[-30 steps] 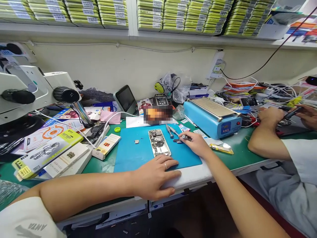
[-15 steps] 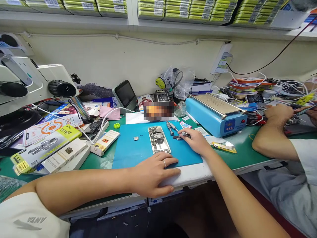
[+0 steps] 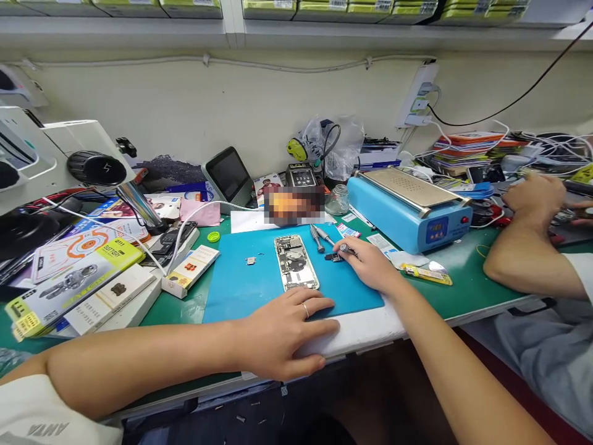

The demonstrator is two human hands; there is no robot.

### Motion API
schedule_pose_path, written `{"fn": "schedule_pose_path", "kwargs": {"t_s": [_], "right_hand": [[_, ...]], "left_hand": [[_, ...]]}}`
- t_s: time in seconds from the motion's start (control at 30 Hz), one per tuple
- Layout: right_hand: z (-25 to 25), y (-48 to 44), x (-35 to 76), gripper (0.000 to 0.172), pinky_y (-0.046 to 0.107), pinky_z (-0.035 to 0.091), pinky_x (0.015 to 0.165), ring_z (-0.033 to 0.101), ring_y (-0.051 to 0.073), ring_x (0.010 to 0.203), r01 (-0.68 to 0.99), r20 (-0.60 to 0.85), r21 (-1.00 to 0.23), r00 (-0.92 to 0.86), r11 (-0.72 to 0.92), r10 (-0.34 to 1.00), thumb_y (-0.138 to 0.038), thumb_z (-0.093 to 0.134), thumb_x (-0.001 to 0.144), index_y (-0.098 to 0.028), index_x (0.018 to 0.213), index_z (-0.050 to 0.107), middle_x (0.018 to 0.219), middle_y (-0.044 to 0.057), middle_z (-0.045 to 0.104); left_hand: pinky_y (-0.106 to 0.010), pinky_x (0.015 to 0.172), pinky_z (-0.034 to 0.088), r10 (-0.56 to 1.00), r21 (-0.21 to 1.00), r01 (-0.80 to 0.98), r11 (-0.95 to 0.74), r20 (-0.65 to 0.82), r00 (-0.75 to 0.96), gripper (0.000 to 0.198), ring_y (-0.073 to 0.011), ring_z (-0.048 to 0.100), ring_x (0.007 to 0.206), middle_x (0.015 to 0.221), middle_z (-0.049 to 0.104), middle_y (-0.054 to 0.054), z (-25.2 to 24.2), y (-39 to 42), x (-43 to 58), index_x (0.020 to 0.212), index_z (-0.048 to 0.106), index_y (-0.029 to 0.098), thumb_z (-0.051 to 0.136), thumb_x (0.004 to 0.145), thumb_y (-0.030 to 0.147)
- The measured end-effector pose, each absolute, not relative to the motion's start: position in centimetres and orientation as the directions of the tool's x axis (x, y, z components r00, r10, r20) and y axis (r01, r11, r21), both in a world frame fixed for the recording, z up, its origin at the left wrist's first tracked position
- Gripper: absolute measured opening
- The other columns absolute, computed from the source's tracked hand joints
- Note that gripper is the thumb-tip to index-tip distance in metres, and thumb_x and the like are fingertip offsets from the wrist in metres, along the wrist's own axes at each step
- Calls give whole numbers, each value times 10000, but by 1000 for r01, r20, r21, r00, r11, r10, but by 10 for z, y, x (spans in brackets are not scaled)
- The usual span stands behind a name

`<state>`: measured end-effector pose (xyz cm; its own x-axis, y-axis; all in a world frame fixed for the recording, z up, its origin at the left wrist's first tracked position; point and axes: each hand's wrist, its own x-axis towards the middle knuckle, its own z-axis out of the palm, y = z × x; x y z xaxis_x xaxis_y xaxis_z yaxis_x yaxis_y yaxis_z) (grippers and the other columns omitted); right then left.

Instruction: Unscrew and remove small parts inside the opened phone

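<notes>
An opened phone (image 3: 294, 264) with its inner parts showing lies on the blue mat (image 3: 231, 290). My left hand (image 3: 290, 330) rests with fingers spread over the mat's front edge, its fingertips at the phone's lower end. Between the fingers of my right hand (image 3: 368, 266) is a screwdriver (image 3: 348, 250) with a dark, ridged handle; its tip is hard to make out. Small black parts (image 3: 332, 257) lie just left of those fingers. Two more screwdrivers (image 3: 317, 239) rest beyond them. A small metal piece (image 3: 251, 261) sits left of the phone.
At the right back stands a blue machine (image 3: 407, 207) with a metal top plate. Boxes (image 3: 78, 284) and a white microscope stand (image 3: 88, 148) crowd the left. A glass jar (image 3: 338, 199) is behind the mat. Another person's arm (image 3: 528, 247) rests at the far right.
The camera view has tilted and shifted slightly. Both my hands, the screwdriver and the phone keep nearly the same places on the mat. The other person's hand at the right has moved a little.
</notes>
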<state>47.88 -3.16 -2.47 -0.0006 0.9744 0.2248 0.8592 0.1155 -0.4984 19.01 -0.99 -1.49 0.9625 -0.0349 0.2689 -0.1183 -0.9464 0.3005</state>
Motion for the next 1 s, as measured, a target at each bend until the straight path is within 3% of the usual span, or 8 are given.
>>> {"fn": "schedule_pose_path", "kwargs": {"t_s": [0.47,0.67,1.0], "right_hand": [[-26,-31,475,239,418,591,913,700,196,1006,888,322,-420,-50,190,945,-386,612,1034,-178,1117,693,1140,70,723],[-25,-34,471,220,394,559,836,723,265,985,895,347,-412,-17,169,938,-199,507,994,-228,1038,721,1072,74,769],[-23,-35,466,236,395,553,847,725,285,983,892,417,-414,10,180,909,-183,502,941,-242,1020,716,1069,82,781]], "left_hand": [[-533,1172,412,-30,302,-111,-947,260,965,485,-371,490,1379,1529,525,-176,-14,-9,188,1417,577,175,580,1015,445],[-528,1184,402,-38,298,-114,-948,250,967,499,-368,485,1384,1539,518,-175,-14,-9,186,1432,569,162,566,1020,443],[-539,1183,394,-48,289,-120,-950,245,968,503,-374,487,1375,1536,517,-177,-13,-8,187,1439,563,161,561,1023,443]]}}
